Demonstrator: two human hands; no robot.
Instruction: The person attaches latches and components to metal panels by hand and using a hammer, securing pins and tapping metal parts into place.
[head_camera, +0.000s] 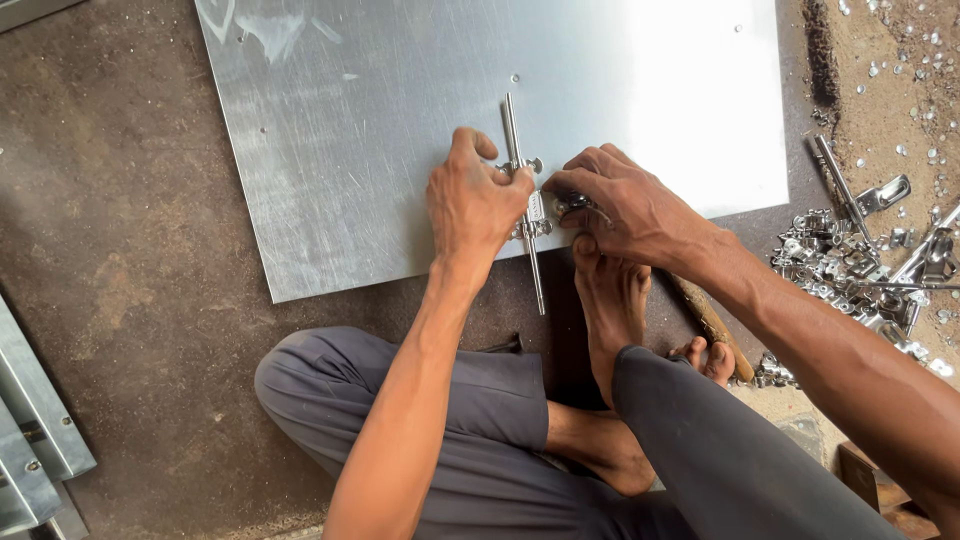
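The left hand (470, 205) was curled shut, its fingers (515, 178) gripping a slim metal rod (522, 195) with small brackets on it. The right hand (625, 205) was closed too, its fingertips pinching a small shiny fitting (572, 203) just at 3 o'clock of the rod. The rod was bright steel, straight, running from 12 to 6 o'clock across the near edge of a scratched metal sheet (400, 120) on the floor (120, 250). A bare foot (610, 300) touched that edge. A heap of loose metal fittings (850, 270) lay at 3 o'clock.
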